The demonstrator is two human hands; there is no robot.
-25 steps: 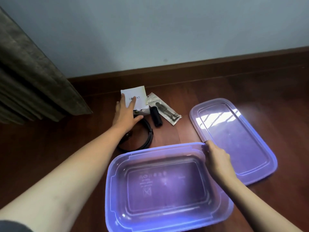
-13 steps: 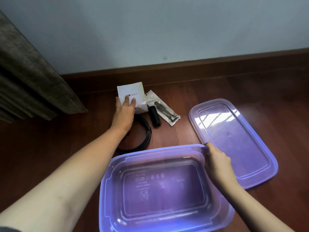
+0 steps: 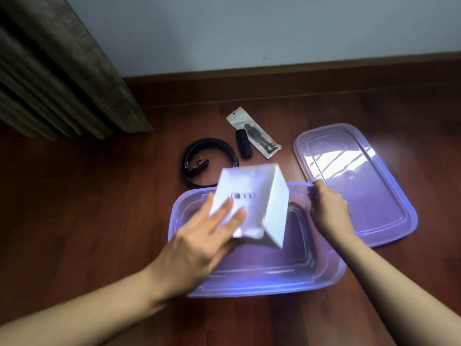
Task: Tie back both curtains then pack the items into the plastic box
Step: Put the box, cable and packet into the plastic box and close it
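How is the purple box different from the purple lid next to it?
The plastic box is deep with walls; the lid is flat. The right hand grips the box's rim; nothing touches the lid. The left hand holds a white carton over the box. Both are see-through purple on the floor.

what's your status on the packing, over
Left hand holding white box over the plastic box. Right hand gripping its rim. Belt, black cylinder, packet unpacked.

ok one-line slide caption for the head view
Left hand carries a white box over the open plastic box while the right hand grips its rim.
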